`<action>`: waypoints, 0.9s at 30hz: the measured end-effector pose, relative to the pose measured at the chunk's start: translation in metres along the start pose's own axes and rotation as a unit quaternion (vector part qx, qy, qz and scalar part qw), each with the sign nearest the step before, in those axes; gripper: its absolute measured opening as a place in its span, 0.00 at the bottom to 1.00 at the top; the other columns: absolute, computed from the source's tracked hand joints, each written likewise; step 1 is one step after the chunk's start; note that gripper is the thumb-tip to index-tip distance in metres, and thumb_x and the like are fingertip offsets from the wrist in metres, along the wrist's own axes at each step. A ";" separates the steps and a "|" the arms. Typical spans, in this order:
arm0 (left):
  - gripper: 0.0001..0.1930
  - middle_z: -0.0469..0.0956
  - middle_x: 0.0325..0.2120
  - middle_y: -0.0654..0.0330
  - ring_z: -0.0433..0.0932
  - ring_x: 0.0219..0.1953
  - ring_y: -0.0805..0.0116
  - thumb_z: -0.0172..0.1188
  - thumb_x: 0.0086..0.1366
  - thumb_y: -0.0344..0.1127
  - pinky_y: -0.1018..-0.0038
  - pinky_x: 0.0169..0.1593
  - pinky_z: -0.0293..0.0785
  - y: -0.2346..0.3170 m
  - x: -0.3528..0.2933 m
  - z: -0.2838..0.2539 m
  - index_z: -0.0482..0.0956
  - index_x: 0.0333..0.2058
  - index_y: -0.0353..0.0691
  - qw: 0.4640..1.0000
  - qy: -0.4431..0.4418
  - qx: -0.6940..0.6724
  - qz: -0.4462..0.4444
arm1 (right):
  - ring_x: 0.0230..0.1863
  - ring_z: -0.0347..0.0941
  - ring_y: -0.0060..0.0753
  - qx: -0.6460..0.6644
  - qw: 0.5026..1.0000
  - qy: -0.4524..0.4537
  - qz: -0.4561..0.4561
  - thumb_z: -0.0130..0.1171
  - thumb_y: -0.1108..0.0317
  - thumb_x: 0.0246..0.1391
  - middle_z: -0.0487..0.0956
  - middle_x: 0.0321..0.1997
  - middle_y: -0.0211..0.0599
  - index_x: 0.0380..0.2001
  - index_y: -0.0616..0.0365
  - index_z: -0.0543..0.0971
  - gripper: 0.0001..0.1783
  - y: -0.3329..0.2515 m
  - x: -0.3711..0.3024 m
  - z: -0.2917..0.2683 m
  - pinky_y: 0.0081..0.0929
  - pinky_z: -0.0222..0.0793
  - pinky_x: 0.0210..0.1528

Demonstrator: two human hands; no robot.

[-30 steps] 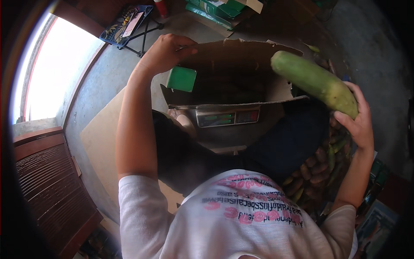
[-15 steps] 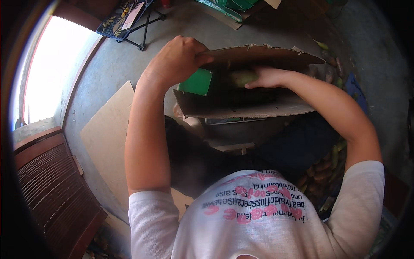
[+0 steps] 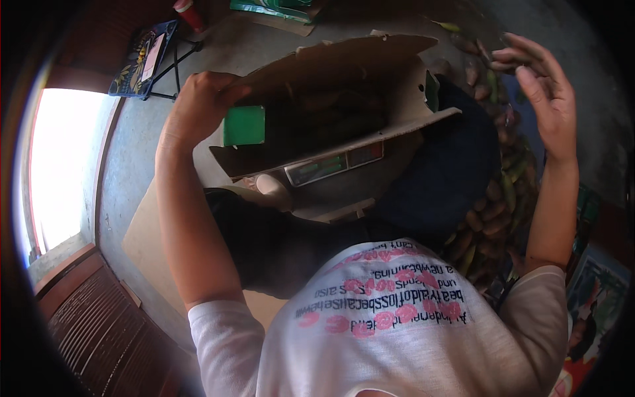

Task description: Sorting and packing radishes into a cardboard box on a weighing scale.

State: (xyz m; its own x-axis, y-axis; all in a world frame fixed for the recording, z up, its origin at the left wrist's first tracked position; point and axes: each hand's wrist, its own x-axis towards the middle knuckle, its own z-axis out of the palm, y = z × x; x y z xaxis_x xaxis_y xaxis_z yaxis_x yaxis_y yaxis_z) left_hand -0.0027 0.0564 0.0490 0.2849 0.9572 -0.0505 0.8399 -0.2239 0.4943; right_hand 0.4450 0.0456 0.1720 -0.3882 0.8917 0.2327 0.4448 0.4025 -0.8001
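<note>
An open cardboard box (image 3: 410, 86) with green outer faces stands tilted in front of me. My left hand (image 3: 205, 106) is closed over its upper left edge, next to a green flap (image 3: 244, 126). Inside, in deep shadow, lie long greenish and brownish pieces of produce (image 3: 344, 119), too dark to name. Off to the right of the box, my right hand (image 3: 546, 92) is raised with fingers and thumb apart, holding nothing I can see. Near and below it spreads a pile of brown, tuber-like and long green produce (image 3: 493, 212).
Beneath the box sits a panel with display windows (image 3: 331, 165), like a weighing scale. A small folding stool (image 3: 142, 59) and a red container (image 3: 188, 13) are at the far left. Flat cardboard (image 3: 149, 231) lies left, near a brown slatted wooden piece (image 3: 99, 317).
My right hand has come out of the box, where it held a blurred green piece, and moved right over the pile, opening. My left hand keeps its hold; box and hand appear further left.
</note>
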 end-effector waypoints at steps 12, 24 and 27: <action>0.28 0.67 0.68 0.56 0.68 0.68 0.55 0.48 0.77 0.54 0.54 0.69 0.63 -0.033 -0.023 -0.013 0.66 0.69 0.51 0.990 0.120 -0.065 0.024 | 0.51 0.76 0.43 0.077 0.773 0.015 0.629 0.43 0.58 0.70 0.80 0.51 0.46 0.61 0.63 0.71 0.25 0.253 -0.443 0.121 0.38 0.72 0.57; 0.25 0.65 0.69 0.59 0.63 0.70 0.55 0.40 0.76 0.42 0.52 0.72 0.53 -0.060 -0.132 -0.006 0.65 0.70 0.52 0.954 0.038 -0.155 -0.253 | 0.58 0.75 0.56 -0.172 0.735 -0.318 0.574 0.63 0.60 0.53 0.77 0.56 0.52 0.52 0.58 0.75 0.24 0.222 -0.514 0.158 0.48 0.73 0.58; 0.27 0.67 0.68 0.56 0.65 0.69 0.58 0.44 0.76 0.49 0.55 0.70 0.56 -0.078 -0.148 0.015 0.65 0.70 0.48 0.931 -0.028 -0.164 -0.323 | 0.65 0.69 0.55 -0.224 0.756 -0.195 0.584 0.63 0.60 0.51 0.74 0.59 0.48 0.50 0.57 0.75 0.23 0.262 -0.548 0.153 0.49 0.71 0.60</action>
State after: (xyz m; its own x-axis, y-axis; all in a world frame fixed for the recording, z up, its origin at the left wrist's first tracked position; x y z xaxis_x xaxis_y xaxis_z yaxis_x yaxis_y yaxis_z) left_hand -0.1038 -0.0705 0.0051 -0.2003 0.8593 -0.4706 0.6601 0.4733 0.5833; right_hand 0.6510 -0.3693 -0.2499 0.3103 0.6001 -0.7373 0.8625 -0.5039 -0.0472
